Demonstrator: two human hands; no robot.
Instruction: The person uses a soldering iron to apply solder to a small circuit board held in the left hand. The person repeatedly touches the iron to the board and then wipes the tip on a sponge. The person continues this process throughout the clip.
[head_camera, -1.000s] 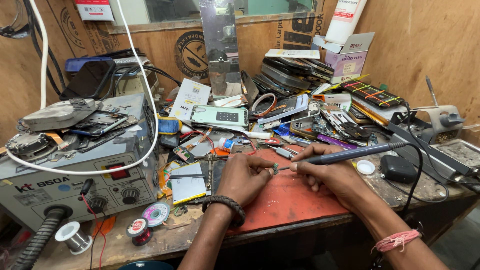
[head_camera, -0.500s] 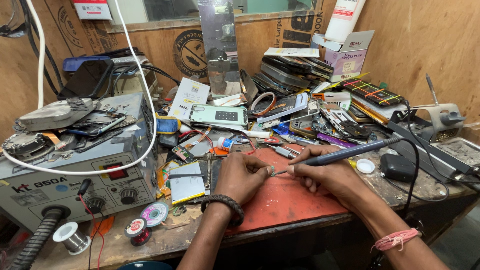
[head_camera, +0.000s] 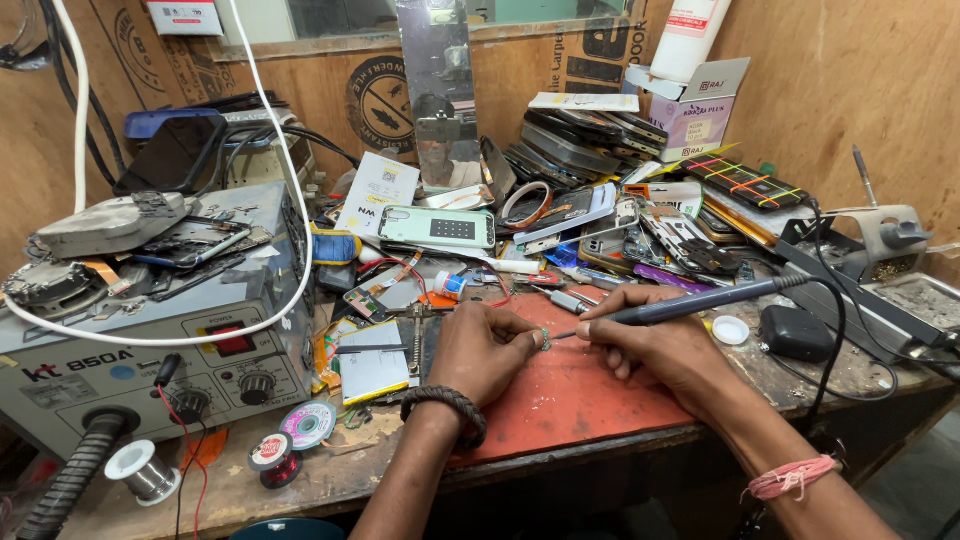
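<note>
On the red mat (head_camera: 575, 400) at the front of the cluttered bench, the left hand (head_camera: 485, 350) pinches a small metal part (head_camera: 545, 340) between thumb and fingertips, fingers closed tightly on it, and holds it just above the mat's middle. The right hand (head_camera: 655, 345), to the right of the part over the same mat, grips a dark soldering iron (head_camera: 690, 302) like a pen, fingers wrapped snugly round its handle, the thin tip touching or almost touching the part; which cannot be told. The iron's cord runs off to the right of the mat. Left of the mat lie a flat silvery battery (head_camera: 372, 360) and, further left, a grey rework station (head_camera: 150, 340) with knobs and a white cable draped over it. In front of the station, left of the mat, sit small spools of wire (head_camera: 270, 452). Behind the mat lies a heap of phone parts (head_camera: 600, 215), with a pale green phone back (head_camera: 437, 228) among them.
</note>
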